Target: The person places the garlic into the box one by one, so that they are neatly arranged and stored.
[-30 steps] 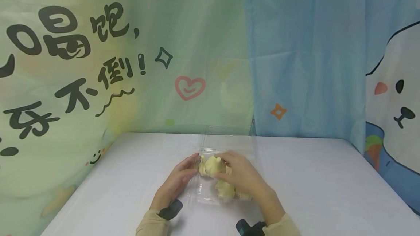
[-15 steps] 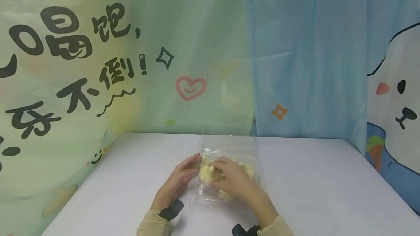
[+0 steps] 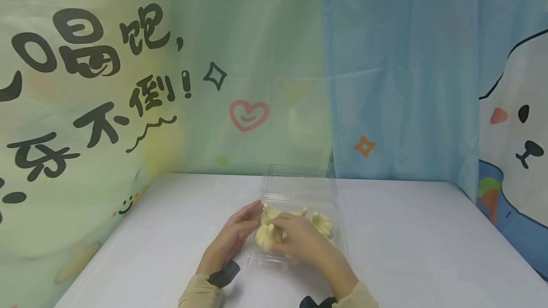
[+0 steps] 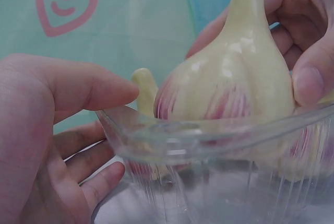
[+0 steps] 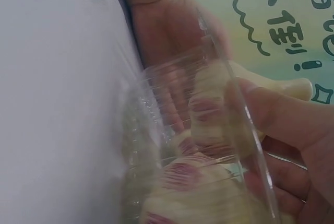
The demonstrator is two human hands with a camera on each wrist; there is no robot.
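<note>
A pale garlic bulb (image 3: 266, 237) with purple streaks is pinched between the thumb and fingers of my right hand (image 3: 301, 236). In the left wrist view this bulb (image 4: 235, 72) stands stem up, partly above the rim of a clear plastic clamshell box (image 4: 209, 140). My left hand (image 3: 233, 234) touches the box's left side, its thumb near a rim corner and its fingers loosely extended outside the wall. Inside the box are more garlic bulbs, one at the right (image 3: 321, 224) and others behind, partly hidden by my right hand.
The box's clear lid (image 3: 298, 184) stands raised at the back. Beneath lies a white tabletop (image 3: 411, 236). A printed green and blue curtain (image 3: 278, 70) hangs behind it. Dark camera mounts (image 3: 224, 274) sit on both wrists.
My right hand has brought the held garlic bulb nearer to me and slightly left, into the front left of the box. More bulbs show behind it. My left hand keeps its place.
</note>
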